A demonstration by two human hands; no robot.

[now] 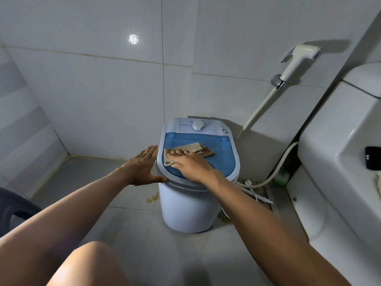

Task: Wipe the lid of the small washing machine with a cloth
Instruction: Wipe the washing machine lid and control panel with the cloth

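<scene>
A small white washing machine (185,207) stands on the tiled floor against the back wall. Its blue translucent lid (220,159) lies closed, with a white dial panel (198,126) behind it. A beige woven cloth (192,148) lies on the left half of the lid. My right hand (190,165) presses flat on the cloth, fingers pointing left. My left hand (142,167) rests open against the machine's left rim, thumb along the front edge.
A white toilet and cistern (340,162) stand close on the right, with a dark phone (372,161) on top. A bidet sprayer (296,60) hangs on the wall, with its hose running down. Cables and a hose (253,187) lie behind the machine. A dark chair edge (14,205) is at left.
</scene>
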